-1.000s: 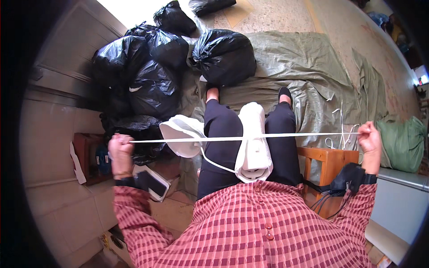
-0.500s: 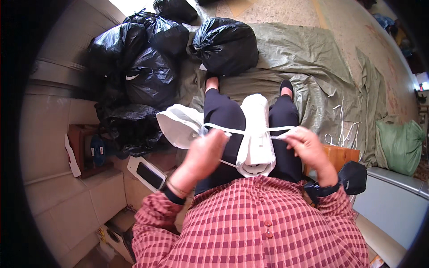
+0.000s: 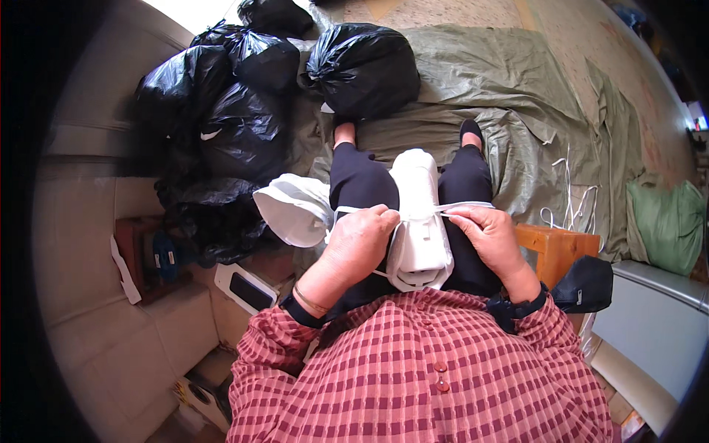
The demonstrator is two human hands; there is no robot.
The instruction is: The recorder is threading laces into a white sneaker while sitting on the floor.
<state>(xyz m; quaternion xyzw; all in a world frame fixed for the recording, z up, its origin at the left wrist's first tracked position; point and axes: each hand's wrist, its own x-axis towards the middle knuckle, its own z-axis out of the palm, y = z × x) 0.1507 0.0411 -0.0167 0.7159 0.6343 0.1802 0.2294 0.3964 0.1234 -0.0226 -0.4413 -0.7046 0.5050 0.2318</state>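
Note:
A long white bundle [image 3: 421,247], seemingly of nested cup-shaped pieces like moulded face masks, rests between my thighs. A white elastic-looking strap [image 3: 465,205] crosses over its middle. My left hand [image 3: 360,240] is closed in a pinch on the strap at the bundle's left edge. On the other side, my right hand [image 3: 489,238] pinches the strap between thumb and forefinger, close to the bundle. Another white cup-shaped stack [image 3: 294,210] lies by my left knee, partly behind my left hand. The exact ends of the strap are hidden by my fingers.
Several full black plastic bags [image 3: 244,129] stand at the far left, one [image 3: 363,70] ahead of my feet. A grey-green tarp [image 3: 495,81] covers the floor. At right are a wooden stool [image 3: 557,247], white cords [image 3: 569,199], a green sack [image 3: 665,221]; a phone [image 3: 252,292] lies left.
Both hands have moved inward toward the bundle, still gripping the strap. The strap's loose spans beside the bundle look shorter. The view has shifted slightly.

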